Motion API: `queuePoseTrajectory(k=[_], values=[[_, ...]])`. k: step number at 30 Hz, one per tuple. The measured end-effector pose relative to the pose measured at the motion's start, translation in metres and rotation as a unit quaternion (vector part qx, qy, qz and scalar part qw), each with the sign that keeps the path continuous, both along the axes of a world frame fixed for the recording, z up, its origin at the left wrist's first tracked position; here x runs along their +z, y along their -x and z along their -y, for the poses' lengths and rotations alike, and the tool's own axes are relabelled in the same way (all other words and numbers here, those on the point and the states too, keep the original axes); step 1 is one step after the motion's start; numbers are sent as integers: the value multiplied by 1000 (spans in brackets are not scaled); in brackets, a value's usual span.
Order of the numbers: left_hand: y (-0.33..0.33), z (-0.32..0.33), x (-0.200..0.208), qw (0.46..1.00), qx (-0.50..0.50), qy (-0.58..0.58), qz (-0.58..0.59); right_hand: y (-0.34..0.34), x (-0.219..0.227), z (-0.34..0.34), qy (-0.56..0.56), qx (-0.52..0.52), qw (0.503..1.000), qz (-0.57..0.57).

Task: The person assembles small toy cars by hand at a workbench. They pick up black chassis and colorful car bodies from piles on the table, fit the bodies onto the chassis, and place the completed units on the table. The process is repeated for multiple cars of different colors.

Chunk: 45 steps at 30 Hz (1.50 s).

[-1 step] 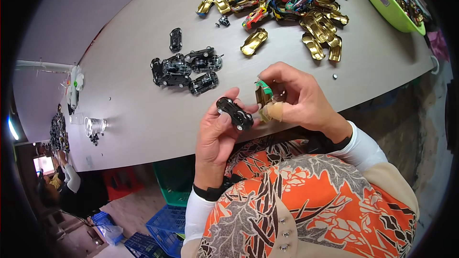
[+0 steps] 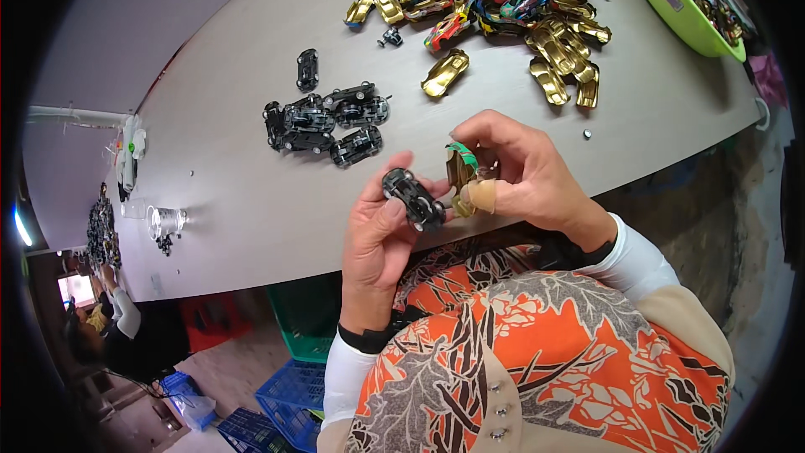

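Note:
My left hand [image 2: 381, 226] holds a black toy car chassis [image 2: 413, 200] with small wheels between thumb and fingers. Just to its right, my right hand [image 2: 528, 169] pinches a green and gold toy car body shell [image 2: 460, 168], its hollow inner side partly showing. A tan bandage or finger cover wraps the right thumb. The shell and the chassis are close together but look separate. Beyond my left hand lies a cluster of black chassis [image 2: 309, 116]. A single gold shell [image 2: 445, 73] rests beyond my right hand.
A heap of gold and coloured car shells [image 2: 503, 0] covers the table's far side. At the far right stands a green basin [image 2: 683, 8] of small parts. A clear cup [image 2: 165, 221] is at the left. Another person [image 2: 126, 327] sits beyond the table's left end, above blue crates [image 2: 289, 398].
The black chassis in my left hand has tilted slightly, showing more of its underside. The shell in my right hand has turned a little.

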<state>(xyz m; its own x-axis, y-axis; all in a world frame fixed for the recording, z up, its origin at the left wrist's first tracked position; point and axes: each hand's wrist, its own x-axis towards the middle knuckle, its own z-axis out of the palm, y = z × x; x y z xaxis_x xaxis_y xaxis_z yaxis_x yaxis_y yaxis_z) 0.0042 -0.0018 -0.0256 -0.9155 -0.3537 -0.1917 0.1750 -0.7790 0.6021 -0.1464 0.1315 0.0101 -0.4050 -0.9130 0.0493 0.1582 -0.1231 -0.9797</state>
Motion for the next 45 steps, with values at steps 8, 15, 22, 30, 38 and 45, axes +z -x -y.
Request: queuePoseTrajectory(k=[8,15,22,30,38,45], values=[[2,0,-3,999,34,-2,-22,-14,-3,4,23,-22,997,72],[2,-2,0,999,44,-1,-11,-19,-7,6,-1,-47,997,-62],[-2,-3,7,997,46,56,30,-19,-5,11,21,-51,974,-220],[-4,-7,8,985,51,153,55,-18,-6,14,19,-18,970,-241],[-2,-9,6,980,73,179,50,-18,-8,15,30,-6,962,-272],[-2,-15,7,920,34,377,103,-18,-16,12,26,-33,962,-268]])
